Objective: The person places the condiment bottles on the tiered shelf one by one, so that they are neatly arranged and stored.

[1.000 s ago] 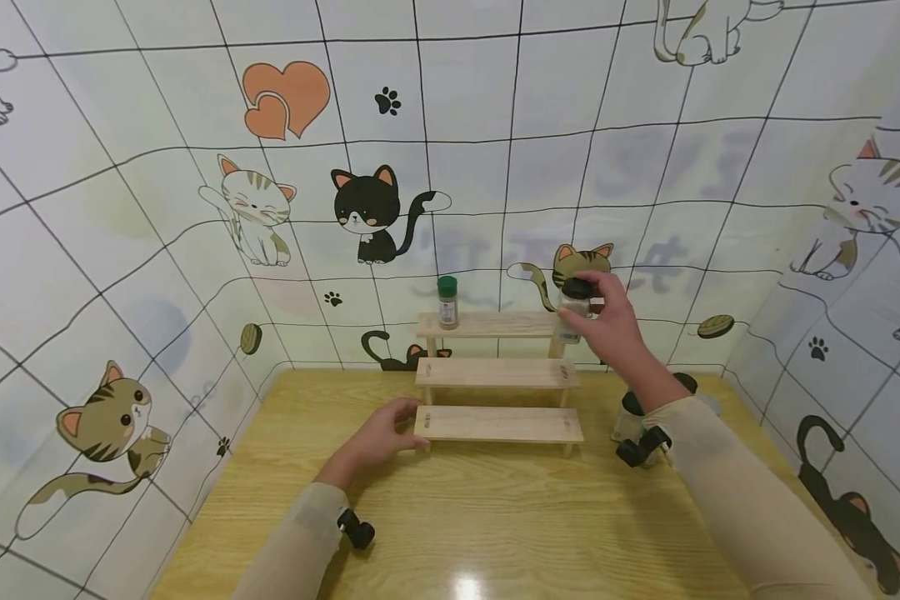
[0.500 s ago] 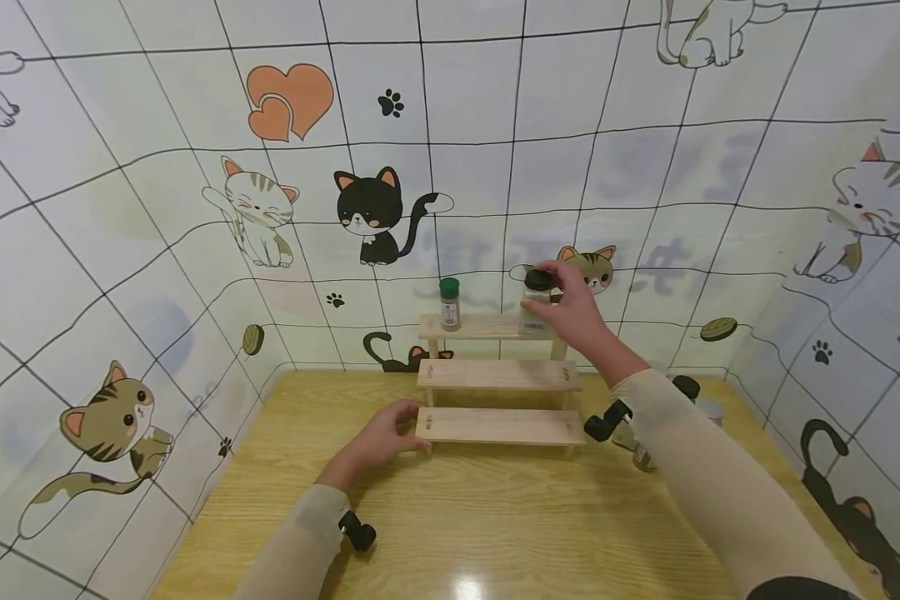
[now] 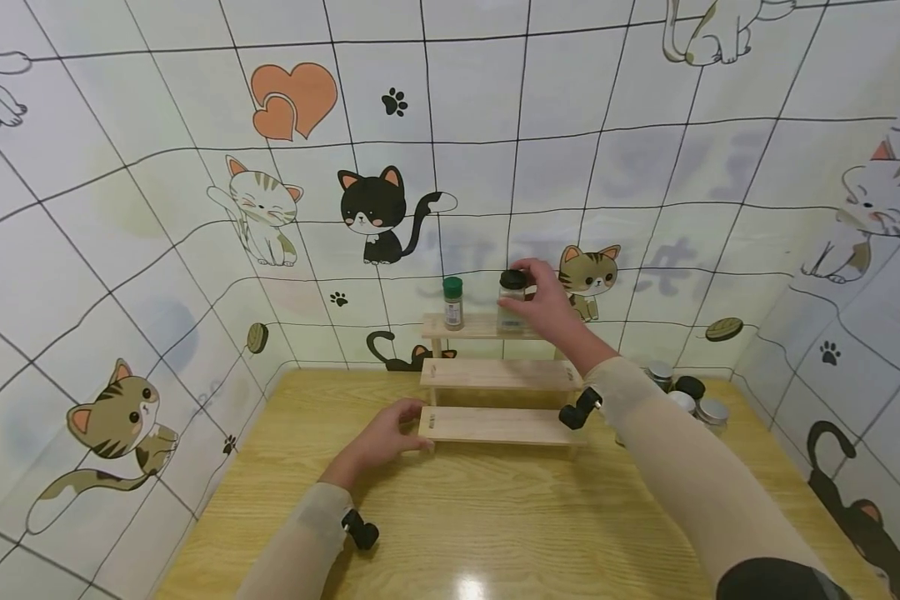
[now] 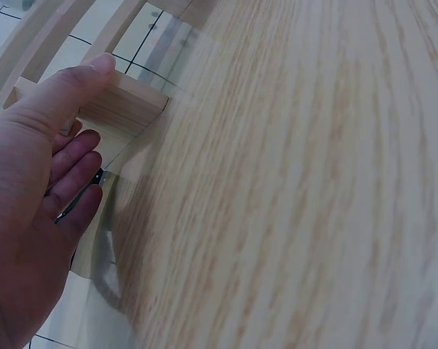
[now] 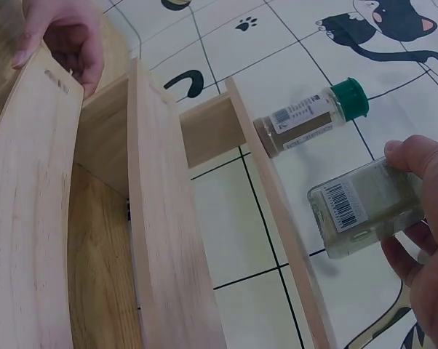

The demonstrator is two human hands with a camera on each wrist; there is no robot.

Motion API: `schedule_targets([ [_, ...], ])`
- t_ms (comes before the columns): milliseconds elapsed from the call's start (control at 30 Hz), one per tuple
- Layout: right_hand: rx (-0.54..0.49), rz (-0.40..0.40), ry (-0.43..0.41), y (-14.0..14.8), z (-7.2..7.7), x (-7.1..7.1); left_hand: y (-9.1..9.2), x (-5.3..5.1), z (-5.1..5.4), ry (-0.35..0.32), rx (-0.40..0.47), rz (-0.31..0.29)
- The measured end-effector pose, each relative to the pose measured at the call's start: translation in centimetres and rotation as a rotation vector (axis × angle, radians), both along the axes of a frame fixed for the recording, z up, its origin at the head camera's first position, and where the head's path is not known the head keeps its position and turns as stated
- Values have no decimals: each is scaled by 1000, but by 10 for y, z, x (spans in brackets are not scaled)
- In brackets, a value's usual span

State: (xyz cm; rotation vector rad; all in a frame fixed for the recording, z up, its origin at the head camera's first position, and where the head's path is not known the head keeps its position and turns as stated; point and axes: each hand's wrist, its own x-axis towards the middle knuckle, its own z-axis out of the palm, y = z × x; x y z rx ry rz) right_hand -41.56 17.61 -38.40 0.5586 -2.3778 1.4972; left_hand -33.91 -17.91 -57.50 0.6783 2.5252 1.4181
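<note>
My right hand (image 3: pixel 546 302) holds a clear glass jar (image 3: pixel 512 313) with a black lid, upright over the top step of a three-step wooden rack (image 3: pixel 502 425). In the right wrist view the square-sided jar (image 5: pixel 361 207) shows a barcode label, and its base looks slightly apart from the board. A small spice bottle (image 3: pixel 453 307) with a green cap stands on that same top step, left of the jar. My left hand (image 3: pixel 384 435) grips the left end of the bottom step, its thumb (image 4: pixel 81 78) on the board's edge and other fingers loosely bent.
Several more jars (image 3: pixel 690 387) with black and silvery lids stand on the wooden table (image 3: pixel 465 508) to the right of the rack, partly hidden by my right sleeve. A cat-patterned sheet (image 3: pixel 465 100) hangs behind and at both sides.
My right hand has carried the jar leftward from the right end of the top step, closer to the green-capped bottle. The left hand has stayed at the rack.
</note>
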Motion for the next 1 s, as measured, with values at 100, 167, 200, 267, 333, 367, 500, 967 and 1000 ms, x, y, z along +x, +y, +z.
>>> schedule_targets([
  [100,4,-8,-20,-3,-2,-3,2,1,1,-1,14,6],
  [167,-4,-7,-25,-5,-3,-4,3,1,1,-7,27,15],
  [200,-5,-6,-26,-6,-3,-5,3,1,1,-9,32,19],
  [267,-19,0,-26,-8,-4,-7,3,1,0,-15,38,28],
  [333,-20,1,-26,-9,-6,-9,3,1,-1,-19,42,31],
  [367,-16,-3,-28,-9,-7,-10,3,1,-1,-19,40,32],
  [500,4,-7,-13,-11,-12,-15,2,0,-2,-19,31,30],
  [967,49,34,19,-10,-20,-13,0,-2,-5,-18,32,9],
  [1000,52,31,4,-10,-21,-12,0,-2,-5,-19,32,11],
])
